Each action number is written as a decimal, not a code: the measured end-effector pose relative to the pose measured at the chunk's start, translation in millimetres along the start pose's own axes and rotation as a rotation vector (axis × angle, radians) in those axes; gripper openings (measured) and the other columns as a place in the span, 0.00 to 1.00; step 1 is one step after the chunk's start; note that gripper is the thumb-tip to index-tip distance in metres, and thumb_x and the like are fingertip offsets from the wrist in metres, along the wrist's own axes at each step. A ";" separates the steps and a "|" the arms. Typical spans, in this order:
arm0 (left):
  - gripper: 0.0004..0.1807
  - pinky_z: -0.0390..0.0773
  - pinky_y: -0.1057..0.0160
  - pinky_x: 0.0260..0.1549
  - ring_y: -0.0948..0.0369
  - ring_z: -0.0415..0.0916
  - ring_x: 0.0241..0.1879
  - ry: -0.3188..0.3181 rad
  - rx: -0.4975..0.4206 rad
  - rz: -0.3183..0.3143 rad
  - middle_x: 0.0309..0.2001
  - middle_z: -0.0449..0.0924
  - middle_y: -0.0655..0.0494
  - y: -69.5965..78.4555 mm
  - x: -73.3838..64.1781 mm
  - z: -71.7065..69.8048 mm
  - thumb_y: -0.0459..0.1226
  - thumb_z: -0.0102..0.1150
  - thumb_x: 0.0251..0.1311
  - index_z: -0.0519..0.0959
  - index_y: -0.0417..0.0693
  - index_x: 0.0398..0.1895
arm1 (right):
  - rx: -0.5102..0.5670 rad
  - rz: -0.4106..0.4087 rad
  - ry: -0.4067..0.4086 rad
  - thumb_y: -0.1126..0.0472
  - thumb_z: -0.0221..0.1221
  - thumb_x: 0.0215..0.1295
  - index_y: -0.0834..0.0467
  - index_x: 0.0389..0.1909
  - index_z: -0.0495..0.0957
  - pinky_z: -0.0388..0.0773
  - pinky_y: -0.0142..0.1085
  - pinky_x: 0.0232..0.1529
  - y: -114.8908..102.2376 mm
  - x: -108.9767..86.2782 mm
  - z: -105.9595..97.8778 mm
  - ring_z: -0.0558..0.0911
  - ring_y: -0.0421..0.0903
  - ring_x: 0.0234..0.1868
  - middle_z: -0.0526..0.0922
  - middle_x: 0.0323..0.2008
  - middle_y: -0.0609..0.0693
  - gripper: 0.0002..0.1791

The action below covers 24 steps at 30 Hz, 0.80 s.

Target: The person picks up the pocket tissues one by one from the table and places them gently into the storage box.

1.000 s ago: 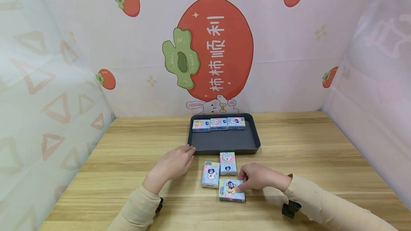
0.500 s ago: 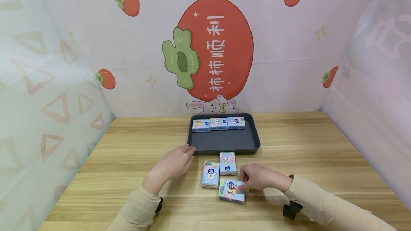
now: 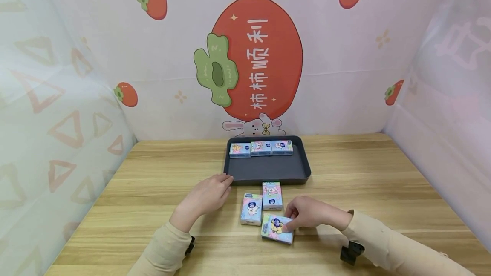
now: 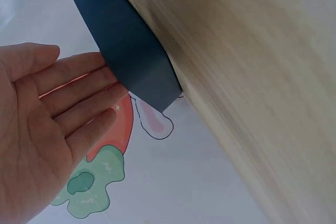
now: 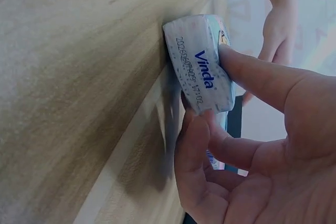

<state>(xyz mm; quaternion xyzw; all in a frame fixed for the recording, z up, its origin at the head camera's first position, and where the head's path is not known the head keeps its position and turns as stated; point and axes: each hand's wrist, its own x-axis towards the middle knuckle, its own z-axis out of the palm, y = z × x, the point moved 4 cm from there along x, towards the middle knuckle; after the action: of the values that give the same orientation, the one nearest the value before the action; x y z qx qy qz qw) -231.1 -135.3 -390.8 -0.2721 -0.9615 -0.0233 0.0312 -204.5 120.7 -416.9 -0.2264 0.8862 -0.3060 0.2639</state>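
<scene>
In the head view, my right hand [image 3: 311, 213] pinches the right end of a tissue pack [image 3: 271, 227] with a yellow character on it. The right wrist view shows the end of that tissue pack [image 5: 195, 61], marked Vinda, between thumb and curled fingers. One corner looks tilted off the wood. Straight fingers of my left hand [image 3: 207, 194] touch the near left corner of a dark grey tray [image 3: 264, 169]; the left wrist view shows this palm [image 4: 37, 129] holding nothing. Two more packs, a white-rabbit tissue pack [image 3: 252, 211] and a pink-and-blue tissue pack [image 3: 272, 195], lie between my hands.
Along the tray's far wall lie a left tissue pack [image 3: 240, 150], a middle tissue pack [image 3: 261, 148] and a right tissue pack [image 3: 281, 147]. The wooden table [image 3: 165, 165] meets a printed cloth backdrop [image 3: 337, 97] behind the tray.
The tissue pack in my right hand has turned slightly, its right end shifting toward me. My right wrist has moved a little to the right. The left hand stays at the tray.
</scene>
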 end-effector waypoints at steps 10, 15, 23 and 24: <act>0.20 0.74 0.53 0.59 0.50 0.73 0.59 0.004 -0.001 0.005 0.58 0.76 0.45 0.1 -0.6 0.1 0.40 0.48 0.68 0.76 0.38 0.57 | 0.096 0.019 -0.006 0.54 0.70 0.51 0.55 0.31 0.80 0.71 0.31 0.25 4.4 -0.9 -2.5 0.74 0.41 0.26 0.78 0.25 0.46 0.12; 0.20 0.74 0.52 0.59 0.49 0.73 0.59 0.002 0.001 0.008 0.58 0.76 0.44 0.3 -0.1 -0.9 0.39 0.48 0.68 0.76 0.38 0.57 | 0.165 0.030 -0.010 0.56 0.70 0.51 0.57 0.33 0.80 0.74 0.31 0.23 3.5 -2.0 -5.6 0.75 0.40 0.23 0.78 0.26 0.47 0.12; 0.20 0.75 0.53 0.59 0.50 0.74 0.59 0.005 0.012 0.009 0.57 0.76 0.44 0.7 0.7 -2.7 0.40 0.48 0.68 0.76 0.38 0.57 | 0.195 0.021 0.020 0.57 0.70 0.50 0.59 0.33 0.80 0.74 0.30 0.23 1.9 -4.4 -10.1 0.75 0.40 0.23 0.79 0.25 0.47 0.13; 0.20 0.75 0.53 0.59 0.50 0.74 0.59 0.005 0.013 0.010 0.57 0.76 0.44 0.7 0.7 -2.7 0.40 0.48 0.68 0.76 0.38 0.57 | 0.202 0.022 0.020 0.57 0.70 0.50 0.59 0.33 0.80 0.74 0.30 0.23 2.0 -4.6 -10.3 0.75 0.40 0.23 0.79 0.25 0.47 0.13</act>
<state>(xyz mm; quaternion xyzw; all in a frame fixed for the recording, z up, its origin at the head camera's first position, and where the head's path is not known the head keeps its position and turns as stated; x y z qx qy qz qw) -231.2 -134.5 -388.0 -0.2765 -0.9602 -0.0175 0.0357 -207.7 129.1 -409.8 -0.1857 0.8559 -0.3932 0.2800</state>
